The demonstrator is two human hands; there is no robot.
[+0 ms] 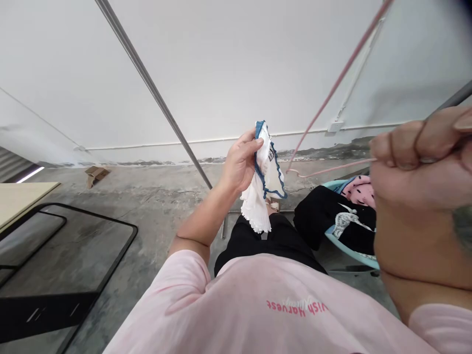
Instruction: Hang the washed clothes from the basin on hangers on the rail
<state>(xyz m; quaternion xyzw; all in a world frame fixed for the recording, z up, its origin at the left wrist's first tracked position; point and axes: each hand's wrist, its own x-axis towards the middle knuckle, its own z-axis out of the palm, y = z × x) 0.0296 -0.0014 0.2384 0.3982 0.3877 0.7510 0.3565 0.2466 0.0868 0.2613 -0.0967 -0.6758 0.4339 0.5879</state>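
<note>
In front of my legs my left hand [241, 160] pinches a small white garment [273, 172] with wavy blue edging, thumb on top. A dark label shows inside it, and its pleated white part hangs below. Close to the camera on the right, my right hand [420, 157] is raised in a fist around a thin pink clothes hanger [332, 93]. The bent corner of that hanger points toward the garment, apart from it. Its hook is not visible.
At lower right a light-blue basin [352, 253] holds black clothes [313, 214] and a pink spotted cloth [359, 191]. A metal pole [155, 93] slants across the left. Black metal frames [118, 260], a pale board [25, 199] and a cardboard piece [96, 175] are farther left.
</note>
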